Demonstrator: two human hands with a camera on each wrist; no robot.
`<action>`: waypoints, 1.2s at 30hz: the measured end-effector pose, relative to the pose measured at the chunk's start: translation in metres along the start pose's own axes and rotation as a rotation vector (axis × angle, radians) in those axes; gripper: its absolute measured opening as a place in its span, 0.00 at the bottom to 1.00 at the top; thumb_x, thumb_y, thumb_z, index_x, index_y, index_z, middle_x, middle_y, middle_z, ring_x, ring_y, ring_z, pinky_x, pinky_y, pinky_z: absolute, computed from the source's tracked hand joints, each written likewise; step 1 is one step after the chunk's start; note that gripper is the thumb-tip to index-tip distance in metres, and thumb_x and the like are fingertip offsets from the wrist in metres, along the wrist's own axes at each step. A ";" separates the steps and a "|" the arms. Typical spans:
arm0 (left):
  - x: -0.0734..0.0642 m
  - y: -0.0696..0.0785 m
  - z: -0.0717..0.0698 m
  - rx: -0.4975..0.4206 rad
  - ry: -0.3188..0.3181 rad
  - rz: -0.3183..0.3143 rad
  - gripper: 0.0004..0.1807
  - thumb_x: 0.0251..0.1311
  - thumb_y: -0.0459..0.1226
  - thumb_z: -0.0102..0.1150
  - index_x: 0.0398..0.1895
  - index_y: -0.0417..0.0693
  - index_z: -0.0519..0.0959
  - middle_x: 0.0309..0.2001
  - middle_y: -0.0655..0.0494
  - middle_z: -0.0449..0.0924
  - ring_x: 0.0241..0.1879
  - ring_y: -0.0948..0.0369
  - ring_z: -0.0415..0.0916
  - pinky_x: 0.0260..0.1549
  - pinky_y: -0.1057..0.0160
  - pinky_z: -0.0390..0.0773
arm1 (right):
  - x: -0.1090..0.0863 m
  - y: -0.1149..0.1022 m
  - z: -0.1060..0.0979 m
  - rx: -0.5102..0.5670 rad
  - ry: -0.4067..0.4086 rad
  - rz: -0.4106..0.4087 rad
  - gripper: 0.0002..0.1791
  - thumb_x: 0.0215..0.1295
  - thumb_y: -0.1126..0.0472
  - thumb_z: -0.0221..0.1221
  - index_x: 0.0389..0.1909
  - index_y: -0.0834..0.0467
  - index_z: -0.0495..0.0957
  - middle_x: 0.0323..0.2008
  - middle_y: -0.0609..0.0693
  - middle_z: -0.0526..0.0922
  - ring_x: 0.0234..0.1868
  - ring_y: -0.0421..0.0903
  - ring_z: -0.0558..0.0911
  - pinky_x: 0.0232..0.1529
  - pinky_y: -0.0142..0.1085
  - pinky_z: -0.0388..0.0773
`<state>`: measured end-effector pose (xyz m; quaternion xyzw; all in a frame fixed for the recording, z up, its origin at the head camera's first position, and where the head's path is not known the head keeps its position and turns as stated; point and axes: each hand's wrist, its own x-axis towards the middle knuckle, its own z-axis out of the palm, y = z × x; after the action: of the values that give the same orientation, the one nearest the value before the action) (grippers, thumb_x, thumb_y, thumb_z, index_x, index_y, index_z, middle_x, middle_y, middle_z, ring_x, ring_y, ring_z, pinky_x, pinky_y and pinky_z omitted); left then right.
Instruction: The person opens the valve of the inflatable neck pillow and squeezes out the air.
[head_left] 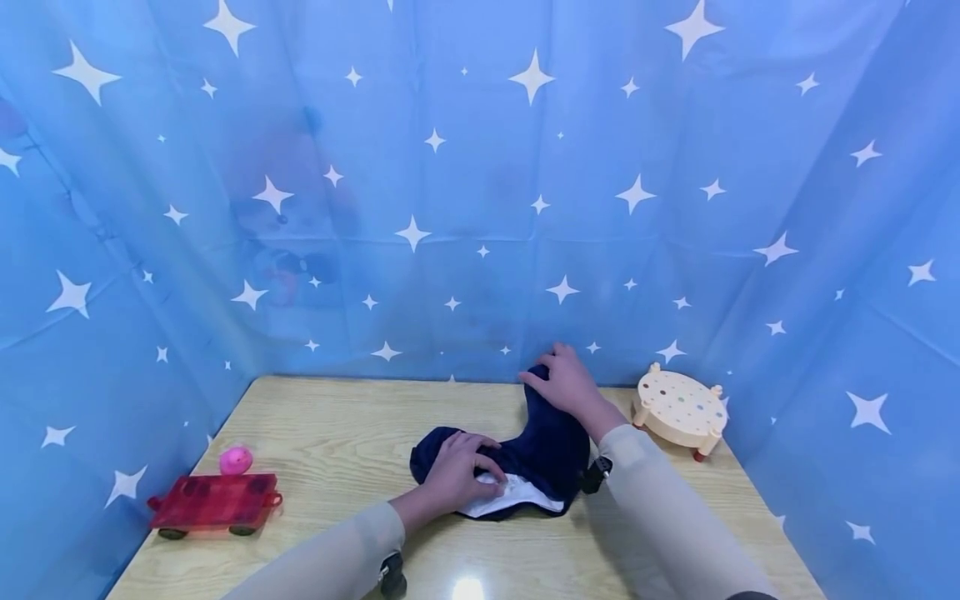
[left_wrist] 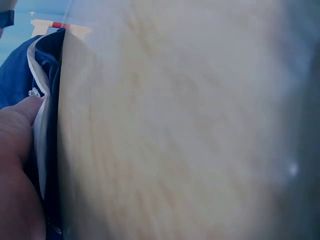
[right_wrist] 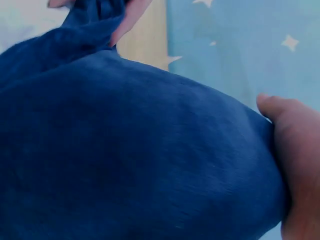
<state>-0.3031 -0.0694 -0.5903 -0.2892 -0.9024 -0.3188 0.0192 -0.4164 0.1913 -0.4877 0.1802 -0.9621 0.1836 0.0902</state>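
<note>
A navy blue U-shaped neck pillow (head_left: 551, 454) lies on the table, its plush cover parted along the near side so that white shows inside (head_left: 517, 492). My left hand (head_left: 453, 471) grips the pillow's left arm, the fabric bunched between thumb and fingers. In the left wrist view, its thumb lies at the white edge, close to a small zipper pull (left_wrist: 34, 92). My right hand (head_left: 566, 383) holds the far end of the pillow, its thumb (right_wrist: 280, 107) bent over the rim in the right wrist view. The fingers beneath are partly hidden.
On the left of the wooden table (head_left: 330, 425) stands a translucent red toy cart (head_left: 213, 504) on dark wheels, with a pink ball-like toy (head_left: 236, 460) behind it. A cream dotted toy stool (head_left: 678, 407) sits at the back right. Blue star-patterned curtains (head_left: 480, 192) surround the table.
</note>
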 end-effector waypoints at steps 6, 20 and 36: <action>0.000 0.000 0.000 0.013 -0.004 0.000 0.03 0.65 0.52 0.81 0.36 0.78 0.93 0.70 0.67 0.79 0.74 0.53 0.68 0.80 0.36 0.53 | -0.016 -0.020 -0.021 0.013 -0.035 -0.052 0.26 0.78 0.41 0.67 0.57 0.61 0.85 0.52 0.58 0.87 0.52 0.60 0.86 0.54 0.57 0.82; -0.001 0.002 0.000 0.027 0.004 0.010 0.02 0.65 0.52 0.81 0.36 0.76 0.94 0.69 0.68 0.79 0.75 0.53 0.69 0.81 0.36 0.53 | -0.057 -0.035 -0.023 0.005 0.034 -0.141 0.23 0.81 0.50 0.66 0.68 0.59 0.84 0.60 0.59 0.87 0.63 0.62 0.85 0.64 0.61 0.80; 0.000 0.001 0.002 0.036 -0.002 0.011 0.02 0.65 0.51 0.81 0.37 0.75 0.94 0.70 0.66 0.79 0.76 0.54 0.69 0.81 0.35 0.52 | -0.090 -0.046 -0.006 0.006 0.211 -0.159 0.26 0.76 0.52 0.72 0.68 0.60 0.84 0.62 0.60 0.85 0.65 0.63 0.82 0.66 0.62 0.79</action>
<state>-0.3023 -0.0674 -0.5912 -0.2939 -0.9065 -0.3021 0.0252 -0.3150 0.1815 -0.4892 0.2358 -0.9294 0.1968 0.2045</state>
